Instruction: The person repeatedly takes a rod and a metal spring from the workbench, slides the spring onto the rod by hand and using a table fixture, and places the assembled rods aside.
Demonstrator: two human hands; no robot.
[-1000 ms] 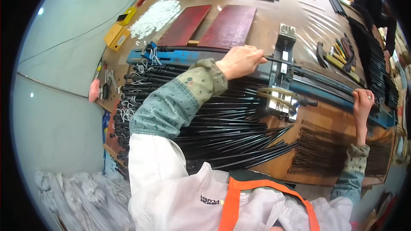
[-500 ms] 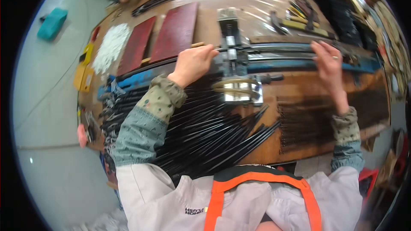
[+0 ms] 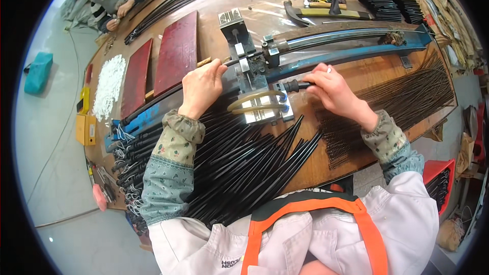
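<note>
My left hand (image 3: 204, 85) is closed in a pinch on a thin black rod (image 3: 232, 62), just left of a metal clamping fixture (image 3: 244, 66). The rod runs into the fixture; my fingers hide its near part. Fingers of my right hand (image 3: 333, 91) are curled round a black handle (image 3: 299, 86) on the fixture's right side. Two yellowish hoses (image 3: 254, 103) loop over the fixture's near end. A blue rail (image 3: 351, 60) stretches rightward from it. Below my left hand lie many black rods (image 3: 239, 163) in a fanned pile, with pale loops at their left ends.
Red boards (image 3: 177, 53) and white small pieces (image 3: 108, 81) lie at left, beside a yellow box (image 3: 85, 128). A hammer (image 3: 326, 14) and other hand tools sit at the back. Thin brown rods (image 3: 397, 104) lie right. Across the table, a person (image 3: 119, 0) works with both hands.
My right hand has come from the rail on the right to the black handle and closed on it. My left hand keeps its pinch left of the fixture. The view has shifted.
</note>
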